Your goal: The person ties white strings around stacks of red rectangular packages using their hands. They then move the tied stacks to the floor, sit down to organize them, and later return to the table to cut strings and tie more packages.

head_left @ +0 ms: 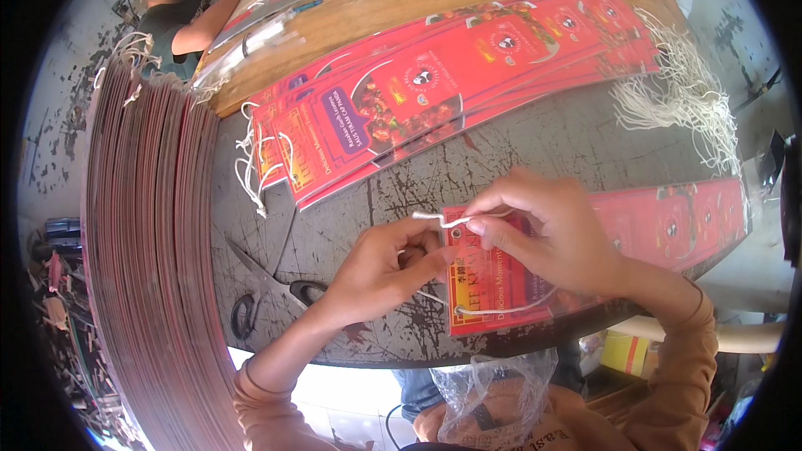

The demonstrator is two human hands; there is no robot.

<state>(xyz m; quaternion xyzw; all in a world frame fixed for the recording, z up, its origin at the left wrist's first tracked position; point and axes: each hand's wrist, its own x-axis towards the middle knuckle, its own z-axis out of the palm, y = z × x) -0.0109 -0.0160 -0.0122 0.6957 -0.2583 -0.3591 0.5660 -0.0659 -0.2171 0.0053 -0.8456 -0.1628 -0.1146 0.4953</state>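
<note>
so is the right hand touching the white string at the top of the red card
Touching. The head view shows the right hand pinching the white string between its fingertips, just above the top edge of the red card.

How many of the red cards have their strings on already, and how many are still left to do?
Done: a pile of red cards lies across the table with white loops at its left end. In hand: the left hand steadies one red card while the right hand works a white string at its end. Left: a tall stack of cards and a bundle of loose strings. An exact count is impossible.
</note>
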